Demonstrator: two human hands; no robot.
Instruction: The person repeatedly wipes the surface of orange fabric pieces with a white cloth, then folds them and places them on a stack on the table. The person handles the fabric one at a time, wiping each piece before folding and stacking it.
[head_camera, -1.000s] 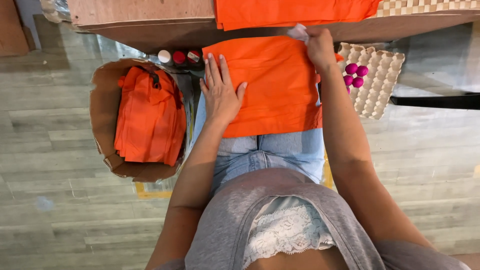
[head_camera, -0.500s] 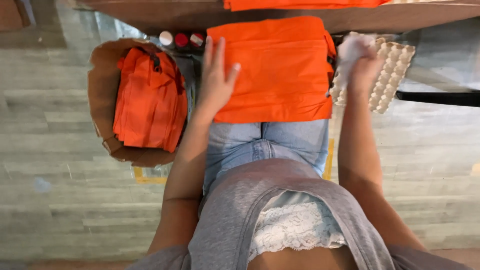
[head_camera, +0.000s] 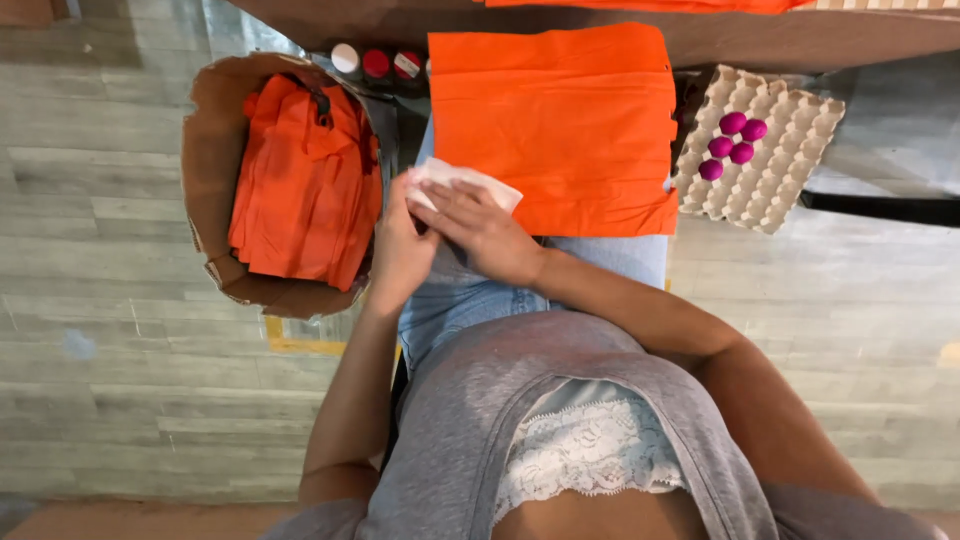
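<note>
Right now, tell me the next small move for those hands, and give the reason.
Probably separate or unfold the white paper piece: both the left hand and the right hand pinch it together over the lap, beside the flat orange fabric. It looks folded and not yet laid on anything, so opening it seems the likeliest step.

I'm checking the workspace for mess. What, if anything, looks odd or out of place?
Nothing spilled or damaged. The egg tray holds only four magenta balls, and the orange cloth overhangs the table edge onto the lap.
</note>
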